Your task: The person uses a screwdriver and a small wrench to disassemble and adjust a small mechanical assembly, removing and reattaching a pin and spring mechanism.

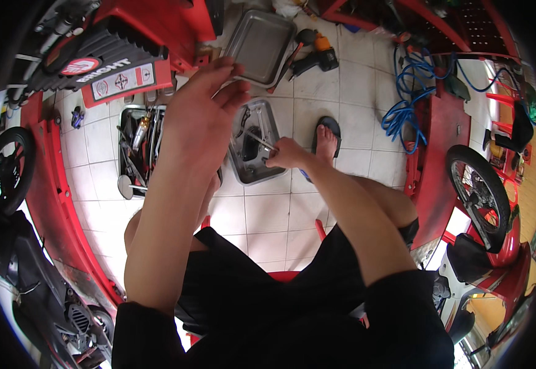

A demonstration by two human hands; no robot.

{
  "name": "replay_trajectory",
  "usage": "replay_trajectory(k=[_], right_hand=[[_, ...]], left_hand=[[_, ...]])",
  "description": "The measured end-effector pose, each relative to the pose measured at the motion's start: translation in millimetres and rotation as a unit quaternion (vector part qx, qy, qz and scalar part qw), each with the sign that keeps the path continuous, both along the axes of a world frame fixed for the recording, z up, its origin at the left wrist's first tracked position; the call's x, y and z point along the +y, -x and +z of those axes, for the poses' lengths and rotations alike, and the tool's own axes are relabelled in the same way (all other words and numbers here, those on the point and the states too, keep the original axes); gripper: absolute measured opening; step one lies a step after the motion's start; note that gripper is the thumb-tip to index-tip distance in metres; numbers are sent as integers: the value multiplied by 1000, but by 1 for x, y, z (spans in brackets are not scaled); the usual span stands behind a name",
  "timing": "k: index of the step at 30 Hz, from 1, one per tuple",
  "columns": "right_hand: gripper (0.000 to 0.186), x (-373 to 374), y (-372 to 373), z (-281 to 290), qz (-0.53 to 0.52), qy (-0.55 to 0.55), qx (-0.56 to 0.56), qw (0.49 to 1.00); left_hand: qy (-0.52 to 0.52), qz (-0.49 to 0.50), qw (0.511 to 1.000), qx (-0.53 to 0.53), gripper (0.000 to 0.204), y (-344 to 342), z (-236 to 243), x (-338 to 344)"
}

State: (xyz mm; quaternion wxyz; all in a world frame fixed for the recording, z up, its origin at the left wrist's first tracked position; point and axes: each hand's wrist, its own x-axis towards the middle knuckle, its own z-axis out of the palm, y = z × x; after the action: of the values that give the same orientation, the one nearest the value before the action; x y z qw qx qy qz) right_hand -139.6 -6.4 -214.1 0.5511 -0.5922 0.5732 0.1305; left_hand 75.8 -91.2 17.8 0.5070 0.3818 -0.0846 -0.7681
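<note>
My left hand (pixel 203 114) is raised high, close to the camera, its fingers loosely bent and apart. Nothing shows in it, though part of the palm side is turned from view. Lower down, my right hand (pixel 288 154) is closed around a slim metal tool (pixel 262 143), whose shaft points up and left over a grey metal tray (pixel 256 179). Inside that tray lie a dark part (pixel 252 144) and some small metal pieces. My left forearm hides the strip between this tray and a second tray of hand tools (pixel 134 138).
A shallow metal tray (pixel 259 46) lies farther off, beside an orange-and-black power tool (pixel 317 58). Blue hose (pixel 406 117) coils at right. Red lift platforms (pixel 440 166) and motorcycle wheels (pixel 478 190) flank both sides. My sandalled foot (pixel 326 141) rests on the tiles.
</note>
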Motion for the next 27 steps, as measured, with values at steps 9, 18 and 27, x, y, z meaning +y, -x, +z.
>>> replay_trajectory(k=[9, 18, 27], right_hand=[[15, -38, 3, 250, -494, -50, -423, 758], [29, -42, -24, 262, -419, 77, -360, 830], [52, -25, 9, 249, -442, 135, -480, 746]], left_hand=[[31, -142, 984, -105, 32, 31, 10, 25], [84, -176, 976, -94, 32, 24, 6, 30], [-2, -92, 996, 2, 34, 51, -37, 40]])
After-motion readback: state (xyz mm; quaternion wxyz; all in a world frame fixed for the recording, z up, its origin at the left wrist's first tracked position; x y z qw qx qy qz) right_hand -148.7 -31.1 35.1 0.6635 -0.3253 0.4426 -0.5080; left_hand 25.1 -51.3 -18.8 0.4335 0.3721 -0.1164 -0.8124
